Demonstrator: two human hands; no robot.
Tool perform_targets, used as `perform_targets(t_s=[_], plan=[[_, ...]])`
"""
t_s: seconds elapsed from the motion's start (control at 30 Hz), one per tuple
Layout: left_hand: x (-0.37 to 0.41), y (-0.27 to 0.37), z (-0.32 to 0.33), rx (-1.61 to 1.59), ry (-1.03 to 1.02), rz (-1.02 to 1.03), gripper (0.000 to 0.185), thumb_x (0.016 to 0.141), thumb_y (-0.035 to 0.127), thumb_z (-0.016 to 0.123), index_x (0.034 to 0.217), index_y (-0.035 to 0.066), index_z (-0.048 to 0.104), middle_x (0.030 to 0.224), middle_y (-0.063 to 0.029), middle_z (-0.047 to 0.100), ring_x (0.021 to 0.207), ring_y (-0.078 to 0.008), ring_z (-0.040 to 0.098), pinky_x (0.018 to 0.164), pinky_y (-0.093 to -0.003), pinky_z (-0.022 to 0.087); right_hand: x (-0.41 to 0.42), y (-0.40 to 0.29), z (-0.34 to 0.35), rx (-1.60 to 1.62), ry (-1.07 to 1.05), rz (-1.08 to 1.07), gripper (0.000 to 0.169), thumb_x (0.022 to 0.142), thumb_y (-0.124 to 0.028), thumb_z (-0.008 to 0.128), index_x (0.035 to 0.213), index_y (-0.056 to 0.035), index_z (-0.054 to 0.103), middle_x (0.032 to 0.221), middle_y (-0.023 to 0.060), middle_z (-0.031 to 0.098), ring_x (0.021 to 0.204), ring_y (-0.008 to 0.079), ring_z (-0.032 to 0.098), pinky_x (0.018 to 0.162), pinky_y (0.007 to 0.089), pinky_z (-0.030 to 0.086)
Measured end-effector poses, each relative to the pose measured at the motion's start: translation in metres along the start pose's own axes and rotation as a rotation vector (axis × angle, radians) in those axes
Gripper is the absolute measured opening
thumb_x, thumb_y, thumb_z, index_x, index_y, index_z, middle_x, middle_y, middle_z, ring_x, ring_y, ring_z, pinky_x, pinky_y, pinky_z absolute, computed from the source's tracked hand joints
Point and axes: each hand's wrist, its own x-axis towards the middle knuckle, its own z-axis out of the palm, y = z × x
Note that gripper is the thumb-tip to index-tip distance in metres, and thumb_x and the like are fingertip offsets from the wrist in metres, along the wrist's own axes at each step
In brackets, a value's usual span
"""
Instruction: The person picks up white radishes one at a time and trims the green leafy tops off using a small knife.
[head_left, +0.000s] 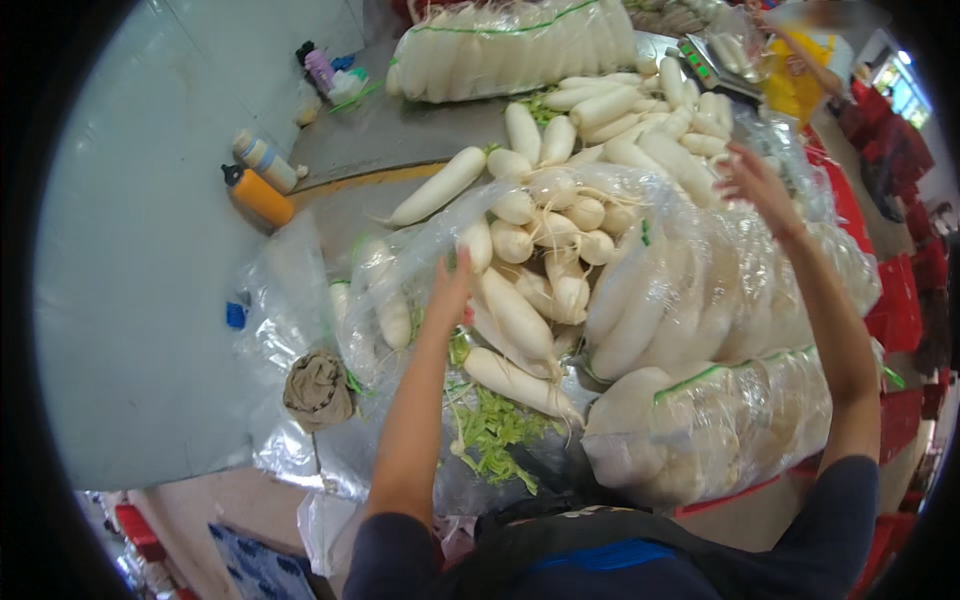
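White daikon radishes (517, 315) lie heaped in front of me, several partly inside an opened clear plastic bag (435, 225). My left hand (454, 281) is at the left side of this heap, beside a radish and the bag's edge; its grip is hard to make out. Raised at the right, my right hand (754, 184) has its fingers apart, over or near the loose radishes, and appears to hold nothing. Below it lies a filled clear bag of radishes (697, 285). Another bag with a green tie line (720, 427) lies nearer me.
Cut green leaves (495, 435) and a crumpled brown cloth (319, 390) lie on the metal table. Orange (259, 196) and cream (266, 161) bottles stand by the left wall. A large radish bag (517, 52) and a scale (716, 67) are at the back; a person in a yellow apron (795, 75) stands there.
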Motion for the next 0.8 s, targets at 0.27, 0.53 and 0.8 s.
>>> perform_targets(t_s=[0.27,0.53,0.8], plan=[[0.089,-0.016,0.01,0.085,0.029,-0.057,0.093,0.071,0.064,0.05,0.129,-0.004,0.025,0.077,-0.0188,0.057,0.044,-0.0221,0.05,0.037,-0.0328,0.04,-0.238,-0.136,0.103,-0.145,-0.088,-0.221,0.041,0.087,-0.007,0.047,0.127,-0.002,0.035,0.091,0.0112,0.061,0.075,0.0145,0.06,0.071,0.0254,0.046],[-0.058,-0.093,-0.095,-0.644,-0.291,-0.007,0.052,0.079,0.058,0.045,0.079,0.007,0.05,0.048,-0.0026,0.044,0.031,-0.0093,0.037,0.025,-0.0241,0.029,-0.366,-0.097,0.21,0.099,-0.09,-0.007,0.042,0.083,-0.005,0.053,0.122,-0.0006,0.04,0.089,0.0115,0.063,0.074,0.0154,0.06,0.071,0.0271,0.047],[-0.223,-0.17,-0.14,-0.977,-0.868,-0.063,0.094,0.068,0.074,0.04,0.121,-0.004,0.038,0.101,-0.0212,0.052,0.076,-0.0293,0.058,0.065,-0.04,0.052,-0.381,0.087,0.326,-0.653,-0.258,0.126,0.056,0.071,-0.035,0.068,0.112,-0.0035,0.046,0.094,0.0138,0.053,0.086,0.0305,0.054,0.073,0.037,0.046]])
